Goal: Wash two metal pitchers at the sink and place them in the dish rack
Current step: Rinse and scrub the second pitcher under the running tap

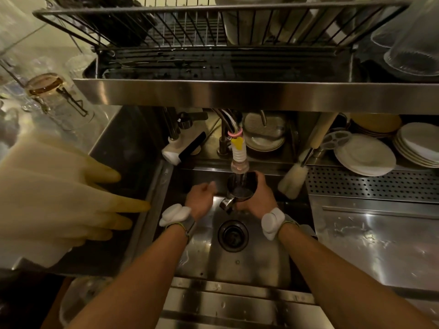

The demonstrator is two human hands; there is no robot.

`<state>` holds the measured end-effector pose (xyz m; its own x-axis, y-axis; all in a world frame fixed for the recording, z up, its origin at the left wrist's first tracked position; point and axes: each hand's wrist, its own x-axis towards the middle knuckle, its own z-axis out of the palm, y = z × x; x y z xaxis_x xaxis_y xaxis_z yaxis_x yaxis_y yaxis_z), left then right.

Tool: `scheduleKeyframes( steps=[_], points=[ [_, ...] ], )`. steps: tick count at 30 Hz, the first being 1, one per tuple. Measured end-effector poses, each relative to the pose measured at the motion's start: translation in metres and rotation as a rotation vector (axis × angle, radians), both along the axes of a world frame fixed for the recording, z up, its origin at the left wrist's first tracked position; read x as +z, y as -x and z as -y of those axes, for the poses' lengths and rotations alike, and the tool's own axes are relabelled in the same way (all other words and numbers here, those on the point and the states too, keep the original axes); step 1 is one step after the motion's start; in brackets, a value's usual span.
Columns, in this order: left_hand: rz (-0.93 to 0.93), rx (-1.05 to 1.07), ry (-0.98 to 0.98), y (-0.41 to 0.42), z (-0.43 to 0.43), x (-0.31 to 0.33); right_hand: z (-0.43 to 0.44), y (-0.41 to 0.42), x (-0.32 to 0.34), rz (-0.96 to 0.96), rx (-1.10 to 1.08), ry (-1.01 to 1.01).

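Centre of frame: one metal pitcher (pixel 241 189) is held upright inside the sink (pixel 251 257), its open mouth directly under the faucet nozzle (pixel 239 160). Its handle faces the viewer, above the drain (pixel 233 235).

Right hand (pixel 260 198): fingers and thumb wrapped around the pitcher body from the right side, a firm grasp.

Left hand (pixel 201 198): just left of the pitcher, back of the hand up, thumb raised, nothing seen in it. The fingers are turned away and blurred, so whether they are clenched or relaxed cannot be told. Contact with the pitcher cannot be confirmed.

Both wrists carry white padded bands (pixel 175 214).

Top of frame: wire dish rack (pixel 190 27) standing on a steel shelf (pixel 237 95) over the sink. The items in it are too indistinct to name.

Right of centre: a bottle brush (pixel 292 182) leans at the sink's back right corner, beside a perforated tray (pixel 370 185). Stacked white plates (pixel 365 155) sit behind the tray.

Left edge: pale rubber gloves (pixel 66 198), close to the camera and blurred.
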<state>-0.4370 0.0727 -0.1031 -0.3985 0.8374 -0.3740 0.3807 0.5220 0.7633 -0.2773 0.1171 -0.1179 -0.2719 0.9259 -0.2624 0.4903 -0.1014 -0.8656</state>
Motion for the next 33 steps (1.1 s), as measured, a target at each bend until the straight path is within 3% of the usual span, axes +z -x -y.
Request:
scheduleKeyframes(
  steps=[4, 10, 21, 33],
  points=[
    [-0.024, 0.014, -0.04, -0.01, -0.015, -0.001, 0.0, 0.006, -0.001, 0.008, 0.053, 0.0],
    [-0.133, -0.013, 0.055, -0.002, -0.011, -0.016, -0.003, 0.0, -0.01, 0.023, 0.044, -0.008],
    [-0.137, -0.051, 0.076, 0.013, -0.011, -0.019, -0.009, 0.01, -0.008, 0.056, 0.139, -0.039],
    [-0.145, -0.094, 0.084, 0.014, -0.01, -0.017, -0.014, 0.006, -0.006, 0.075, 0.102, -0.072]
  ],
)
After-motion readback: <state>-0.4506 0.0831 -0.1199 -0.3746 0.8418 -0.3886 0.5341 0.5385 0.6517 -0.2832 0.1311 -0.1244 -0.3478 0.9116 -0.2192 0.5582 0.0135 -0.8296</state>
